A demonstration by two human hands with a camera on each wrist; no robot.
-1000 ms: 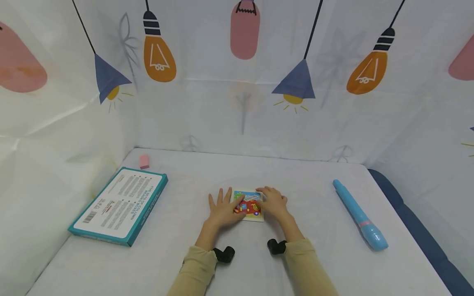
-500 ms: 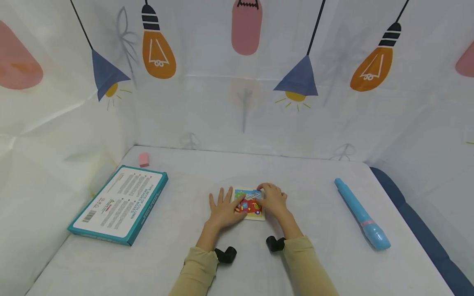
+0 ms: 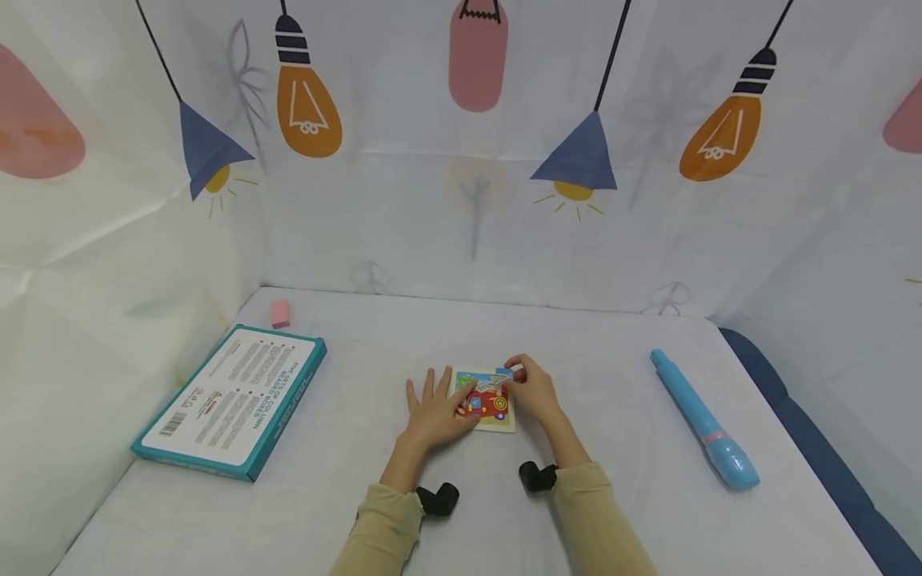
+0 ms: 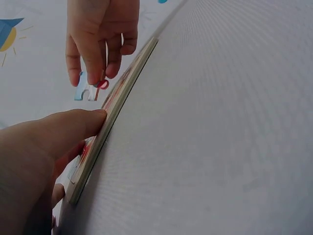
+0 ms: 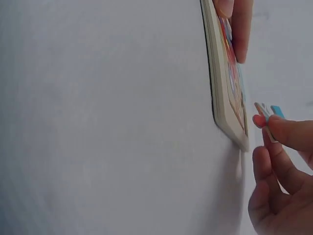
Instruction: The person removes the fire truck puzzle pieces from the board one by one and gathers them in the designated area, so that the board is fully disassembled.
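Observation:
A small jigsaw puzzle (image 3: 493, 408) in a pale tray, picturing a red vehicle, lies flat mid-table in the head view. My left hand (image 3: 432, 418) rests on its left side with fingers spread, the thumb (image 4: 80, 122) pressing near the edge in the left wrist view. Above the puzzle's far right corner, my right hand (image 3: 536, 392) pinches a jigsaw piece (image 5: 263, 116) between thumb and fingers. The right wrist view shows this blue, white and red piece raised clear of the tray. Part of the puzzle is hidden beneath the left hand.
At the left lies a teal-edged box (image 3: 230, 400) with a white printed face. Behind it sits a pink block (image 3: 280, 314). A blue pen-shaped device (image 3: 702, 420) lies at the right. A white patterned curtain (image 3: 403, 216) hangs along the table's back edge.
My right hand has pulled a piece up from the puzzle's upper right corner and now holds it apart from the tray. The left hand has stayed in place.

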